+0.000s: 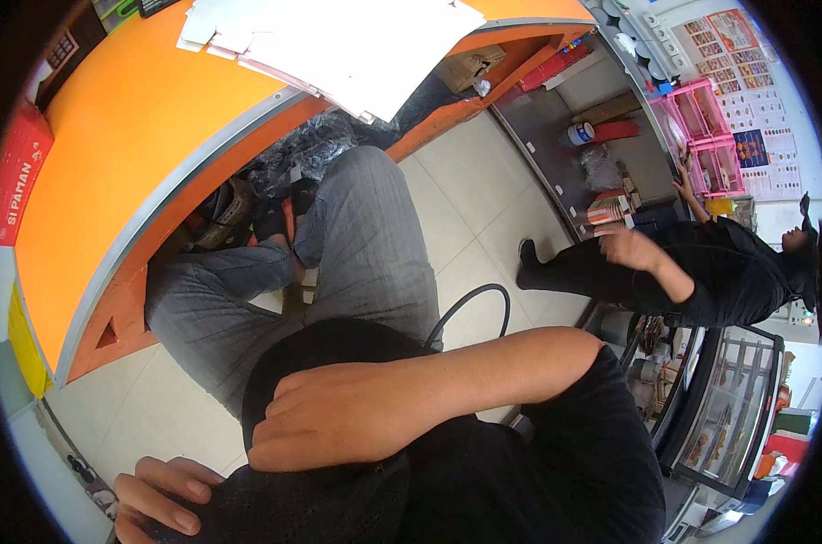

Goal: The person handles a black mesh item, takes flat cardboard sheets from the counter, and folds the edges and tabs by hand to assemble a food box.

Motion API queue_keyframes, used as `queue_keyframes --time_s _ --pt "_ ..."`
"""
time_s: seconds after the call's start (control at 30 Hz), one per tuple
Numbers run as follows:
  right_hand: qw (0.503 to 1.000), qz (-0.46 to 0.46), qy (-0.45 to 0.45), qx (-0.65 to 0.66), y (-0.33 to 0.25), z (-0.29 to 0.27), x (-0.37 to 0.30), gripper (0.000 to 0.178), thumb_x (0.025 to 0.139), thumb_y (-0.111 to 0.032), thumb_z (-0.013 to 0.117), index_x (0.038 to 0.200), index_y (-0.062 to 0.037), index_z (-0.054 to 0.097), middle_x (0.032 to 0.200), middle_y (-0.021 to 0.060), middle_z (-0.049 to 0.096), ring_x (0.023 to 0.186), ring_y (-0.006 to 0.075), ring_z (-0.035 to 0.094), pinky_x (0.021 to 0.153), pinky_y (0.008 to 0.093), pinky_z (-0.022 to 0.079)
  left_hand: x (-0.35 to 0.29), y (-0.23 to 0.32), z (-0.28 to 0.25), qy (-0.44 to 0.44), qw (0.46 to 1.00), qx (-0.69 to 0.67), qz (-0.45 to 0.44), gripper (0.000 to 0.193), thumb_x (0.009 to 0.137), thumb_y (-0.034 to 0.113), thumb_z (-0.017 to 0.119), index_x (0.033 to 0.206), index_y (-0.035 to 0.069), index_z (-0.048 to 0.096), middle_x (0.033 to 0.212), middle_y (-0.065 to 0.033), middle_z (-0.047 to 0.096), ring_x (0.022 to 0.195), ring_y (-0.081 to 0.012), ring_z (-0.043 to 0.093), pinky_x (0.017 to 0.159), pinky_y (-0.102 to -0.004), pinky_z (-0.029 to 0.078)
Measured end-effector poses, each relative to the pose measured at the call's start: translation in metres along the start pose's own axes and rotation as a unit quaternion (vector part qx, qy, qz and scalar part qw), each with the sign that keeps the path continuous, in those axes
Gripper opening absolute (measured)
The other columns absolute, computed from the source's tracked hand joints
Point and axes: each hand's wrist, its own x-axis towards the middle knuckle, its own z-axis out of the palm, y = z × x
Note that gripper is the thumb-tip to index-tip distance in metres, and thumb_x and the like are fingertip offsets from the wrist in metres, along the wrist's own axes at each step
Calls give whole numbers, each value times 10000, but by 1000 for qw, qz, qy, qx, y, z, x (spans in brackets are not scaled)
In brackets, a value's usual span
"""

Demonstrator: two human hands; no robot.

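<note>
The person sits low beside the orange counter (130, 136), legs in grey jeans (365, 245) stretched under it, so both arms fold across the body rather than reach for anything. The right hand (338, 422) lies palm down in the near middle, fingers loosely curled and closed over the black shirt (483, 471); it grips nothing, it only rests on the cloth and on the other arm. The right forearm crosses from the right side, which is why the hand ends up left of centre. The left hand (161, 499) shows at the near left edge, tucked under the black sleeve, fingers bent around the fabric of the arm above it; whether it truly clasps the sleeve or merely presses against it I cannot tell.

White papers (356, 50) lie spread on the far end of the counter, well apart from both hands. A black cable (474, 299) loops over the tiled floor (465, 199) just right of the knee. Under the counter, dark bags (302, 154) and sandals (225, 213) are pushed out of the walkway. At right, another person in black (719, 272) leans toward pink baskets (710, 136) on the far wall, one hand raised to them.
</note>
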Motion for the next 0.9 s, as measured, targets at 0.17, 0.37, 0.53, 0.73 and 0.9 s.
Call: queue_keyframes --time_s 0.17,0.37,0.53,0.73,0.9 --pt "1000 5 -8 -2 -1 -3 0 246 973 -127 532 1164 11 603 1050 151 658 943 319 657 889 411 496 2 -1 3 -1 1000 -3 1 306 1058 317 465 1264 155 623 1146 -216 591 1146 -450 581 917 -548 559" --pt "1000 -1 0 -10 1 -2 -2 251 973 -126 536 1174 9 604 1053 152 658 942 318 655 889 410 496 1 -4 3 6 1000 9 12 292 1045 289 499 1262 142 627 1143 -218 596 1129 -452 592 916 -536 566" --pt "1000 1 -7 -3 2 -2 -1 231 976 -110 529 1163 5 602 1047 147 654 932 310 654 883 407 495 2 -4 4 13 1000 11 11 293 1041 287 508 1264 141 630 1143 -218 599 1116 -451 600 908 -539 573" --pt "1000 -4 -1 -10 2 1 -4 241 974 -125 535 1166 5 598 1037 137 648 925 298 652 868 395 492 -2 -4 8 21 999 29 13 301 1046 309 495 1267 153 627 1137 -219 595 1111 -448 598 906 -537 568" --pt "1000 -10 1 -14 0 0 -5 248 974 -136 536 1170 3 597 1039 134 646 920 296 649 867 395 491 -2 -1 5 1 1000 5 4 305 1048 310 493 1279 157 621 1129 -219 583 1135 -458 584 908 -564 559"
